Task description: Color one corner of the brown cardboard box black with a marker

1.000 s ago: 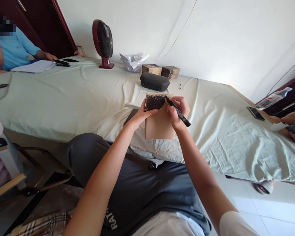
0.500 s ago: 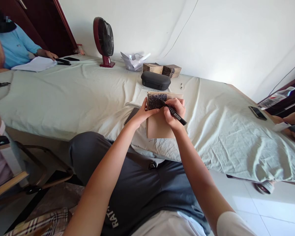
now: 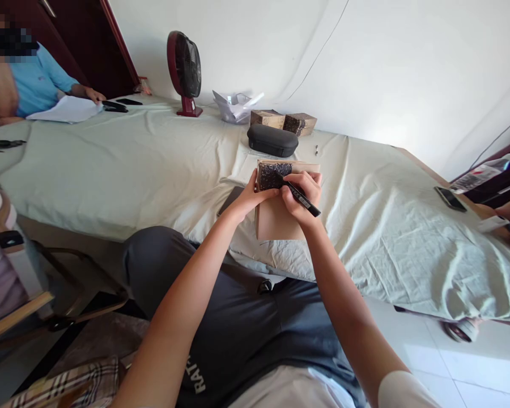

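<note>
A brown cardboard box (image 3: 276, 222) lies on the cloth in front of me, its upper left part covered in dense black marks. My left hand (image 3: 251, 198) grips the left side of this box, thumb across the top face and fingers mostly hidden behind the edge. Pinched in my right hand (image 3: 304, 192) is a black marker pen (image 3: 304, 203), its tip at the black patch. A dark flat object (image 3: 230, 200) lies partly under my left wrist.
Behind the box sit a black zip case (image 3: 272, 140), patterned boxes (image 3: 301, 123) and a clear plastic container (image 3: 233, 107). A red fan (image 3: 187, 71) stands by the wall. A phone (image 3: 450, 199) lies at right. At far left, a person (image 3: 46, 73) sits by papers (image 3: 66, 109).
The whole view has shifted slightly, so things appear a little further right. Against the box, the marker pen has moved slightly left. Both hands keep their hold.
</note>
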`<state>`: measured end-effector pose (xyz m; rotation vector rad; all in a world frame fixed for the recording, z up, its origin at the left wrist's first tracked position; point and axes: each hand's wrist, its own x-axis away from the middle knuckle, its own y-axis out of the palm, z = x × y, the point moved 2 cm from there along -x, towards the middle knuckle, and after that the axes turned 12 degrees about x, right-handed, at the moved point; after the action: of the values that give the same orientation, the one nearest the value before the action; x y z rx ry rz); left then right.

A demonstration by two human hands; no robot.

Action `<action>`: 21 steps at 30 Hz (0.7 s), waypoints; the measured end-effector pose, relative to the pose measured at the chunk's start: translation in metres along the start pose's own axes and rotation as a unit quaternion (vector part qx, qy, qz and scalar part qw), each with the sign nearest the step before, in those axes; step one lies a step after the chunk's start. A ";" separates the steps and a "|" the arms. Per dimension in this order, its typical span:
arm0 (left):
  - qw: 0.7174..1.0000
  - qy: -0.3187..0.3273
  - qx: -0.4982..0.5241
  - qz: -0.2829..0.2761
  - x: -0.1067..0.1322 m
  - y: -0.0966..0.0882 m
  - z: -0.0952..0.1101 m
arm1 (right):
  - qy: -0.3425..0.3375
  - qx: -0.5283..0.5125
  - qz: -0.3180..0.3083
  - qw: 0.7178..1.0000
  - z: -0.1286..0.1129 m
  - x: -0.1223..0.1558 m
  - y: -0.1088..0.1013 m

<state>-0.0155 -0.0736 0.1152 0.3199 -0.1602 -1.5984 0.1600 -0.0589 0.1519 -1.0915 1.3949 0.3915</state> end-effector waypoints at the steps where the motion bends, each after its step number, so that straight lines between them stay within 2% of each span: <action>1: 1.000 -0.003 0.007 -0.001 0.001 0.001 0.001 | 0.000 -0.002 -0.007 1.000 0.000 0.000 -0.001; 4: 1.000 -0.003 0.024 -0.010 0.002 0.002 0.003 | 0.012 -0.013 -0.020 1.000 0.000 0.002 -0.002; 7: 1.000 -0.008 0.011 -0.005 0.001 0.001 0.002 | 0.040 -0.001 -0.002 0.999 0.001 0.002 -0.002; 12: 1.000 -0.023 0.005 0.018 -0.004 -0.002 -0.004 | 0.007 -0.024 -0.031 0.999 -0.003 0.002 0.001; 13: 0.999 -0.024 0.005 0.024 -0.004 -0.002 -0.004 | 0.032 -0.045 -0.029 0.998 -0.003 0.005 -0.001; 15: 0.999 -0.022 0.004 0.027 -0.003 -0.002 -0.004 | 0.124 -0.092 0.003 0.988 -0.001 0.015 -0.012; 17: 1.000 -0.008 0.006 0.010 -0.002 -0.001 -0.002 | 0.213 -0.134 0.056 0.966 0.005 0.032 -0.029; 19: 1.000 0.010 0.012 -0.016 0.000 -0.001 -0.001 | 0.259 -0.172 0.094 0.946 0.014 0.053 -0.051; 21: 0.999 0.023 0.021 -0.033 0.000 -0.002 0.000 | 0.311 -0.220 0.073 0.922 0.029 0.076 -0.072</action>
<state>-0.0171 -0.0739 0.1147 0.3981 -0.1496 -1.6537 0.2492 -0.0985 0.1051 -1.5719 2.0215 0.5064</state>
